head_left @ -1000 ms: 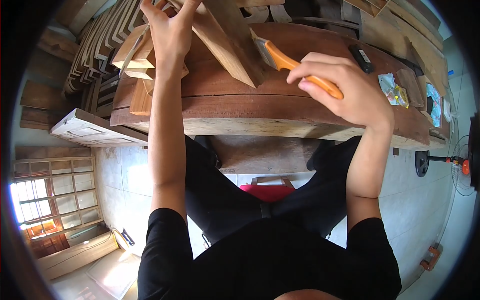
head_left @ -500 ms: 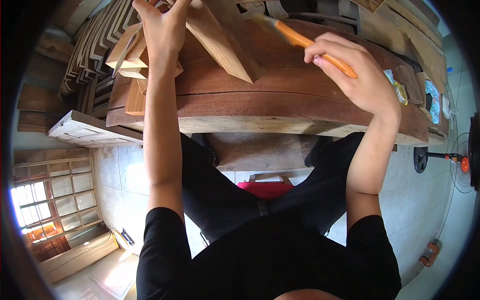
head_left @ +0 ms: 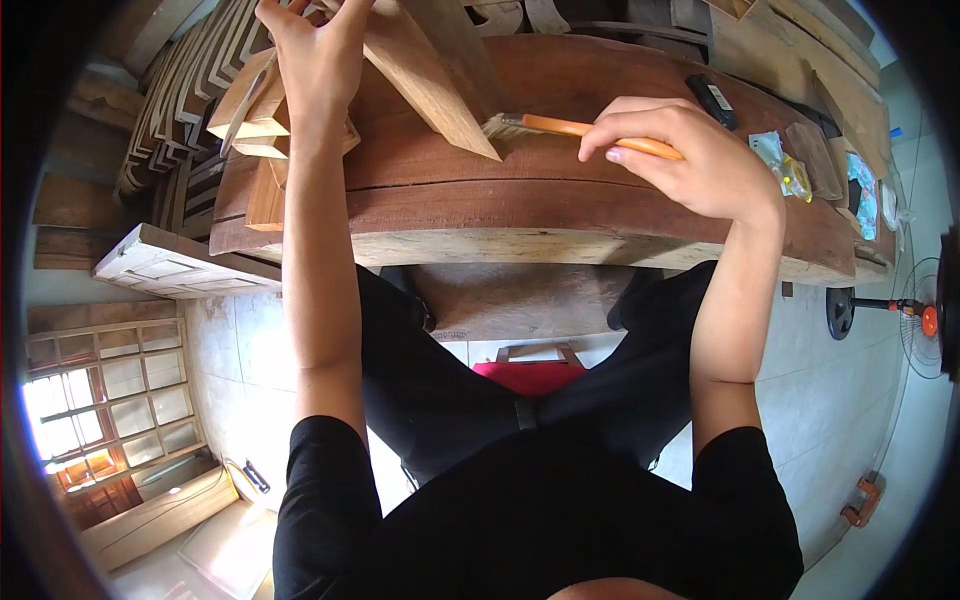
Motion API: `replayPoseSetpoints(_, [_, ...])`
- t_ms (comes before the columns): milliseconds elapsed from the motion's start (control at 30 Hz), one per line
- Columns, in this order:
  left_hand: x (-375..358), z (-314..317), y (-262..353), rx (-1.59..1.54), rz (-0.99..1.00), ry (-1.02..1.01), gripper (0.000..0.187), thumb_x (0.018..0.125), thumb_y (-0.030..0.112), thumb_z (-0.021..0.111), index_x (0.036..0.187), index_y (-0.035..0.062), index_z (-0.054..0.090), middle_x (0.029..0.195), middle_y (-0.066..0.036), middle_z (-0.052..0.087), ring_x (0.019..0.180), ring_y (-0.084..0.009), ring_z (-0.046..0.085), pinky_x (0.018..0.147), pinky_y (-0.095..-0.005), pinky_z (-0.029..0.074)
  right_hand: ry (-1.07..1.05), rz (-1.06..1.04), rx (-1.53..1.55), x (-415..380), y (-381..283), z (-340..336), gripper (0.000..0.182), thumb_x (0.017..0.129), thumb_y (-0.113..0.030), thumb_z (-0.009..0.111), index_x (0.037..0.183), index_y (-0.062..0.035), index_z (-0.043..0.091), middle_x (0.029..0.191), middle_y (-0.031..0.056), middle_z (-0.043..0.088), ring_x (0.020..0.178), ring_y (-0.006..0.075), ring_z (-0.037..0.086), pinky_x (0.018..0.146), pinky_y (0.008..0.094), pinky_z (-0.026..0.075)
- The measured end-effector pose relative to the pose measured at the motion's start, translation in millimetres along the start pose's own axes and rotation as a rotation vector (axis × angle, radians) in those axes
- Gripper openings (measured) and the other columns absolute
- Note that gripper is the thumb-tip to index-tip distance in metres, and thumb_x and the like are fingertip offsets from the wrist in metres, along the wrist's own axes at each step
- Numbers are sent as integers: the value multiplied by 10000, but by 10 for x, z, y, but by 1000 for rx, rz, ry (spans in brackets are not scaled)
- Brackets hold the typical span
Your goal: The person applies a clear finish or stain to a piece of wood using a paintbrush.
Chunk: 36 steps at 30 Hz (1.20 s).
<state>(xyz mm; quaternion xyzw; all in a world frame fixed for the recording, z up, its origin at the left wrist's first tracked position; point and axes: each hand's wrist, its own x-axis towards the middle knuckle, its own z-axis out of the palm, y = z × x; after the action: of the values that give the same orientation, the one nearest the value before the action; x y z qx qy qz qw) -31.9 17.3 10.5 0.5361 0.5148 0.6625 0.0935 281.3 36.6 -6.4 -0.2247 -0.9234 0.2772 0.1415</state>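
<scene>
My right hand (head_left: 690, 150) is closed round the orange handle of a paintbrush (head_left: 560, 125). The brush's pale bristles are at the lower end of a wooden board (head_left: 430, 85), which slants up and away on the workbench (head_left: 600, 195). At the top edge of the view, my left hand (head_left: 320, 55) grips the upper part of this board, its fingertips cut off by the frame. Below and left of that hand, wooden blocks (head_left: 265, 195) lie stacked, with a thin curved strip against them.
Many angled wooden pieces (head_left: 185, 105) are stacked at the far left. A black object with a white label (head_left: 711, 100) and small plastic packets (head_left: 785, 170) lie on the right of the bench. A fan (head_left: 920, 318) stands at the right, and a red seat (head_left: 525, 378) is beneath me.
My right hand has moved slightly left and down, and the brush has swung from above the bench to the board's lower end. The left hand and board have shifted slightly left.
</scene>
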Motion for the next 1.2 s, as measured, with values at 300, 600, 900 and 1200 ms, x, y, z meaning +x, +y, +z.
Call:
replayPoseSetpoints(300, [43,-3,-67,57,-25,83,1129,800,589,796,1530,-56,226,1475,-320,417,1385,-407,438,1139,-496,380,26,109,-131,-54,-80,-2,168,935,-86,598,1037,-77,731,950,97,681,887,294,646,806,398,491])
replayPoseSetpoints(600, [19,9,-42,83,75,71,1073,819,549,796,1517,-55,251,1462,-304,439,1376,-387,449,1143,-457,368,-63,-5,-31,-8,-76,143,140,948,-99,603,1013,-65,722,960,101,685,894,320,646,806,415,494])
replayPoseSetpoints(900, [36,-15,-74,84,-1,110,1028,839,556,777,1511,-27,261,1423,-296,474,1344,-382,483,1110,-458,407,124,44,-108,-31,-151,6,143,952,-93,616,1054,-51,706,969,103,683,837,296,642,763,387,491])
replayPoseSetpoints(1200, [-33,12,59,-127,11,-31,965,863,468,792,1505,-14,257,1379,-286,519,1265,-358,546,1040,-450,474,132,-134,8,66,-443,18,146,937,-134,644,1015,-30,710,966,110,714,860,269,693,767,362,527])
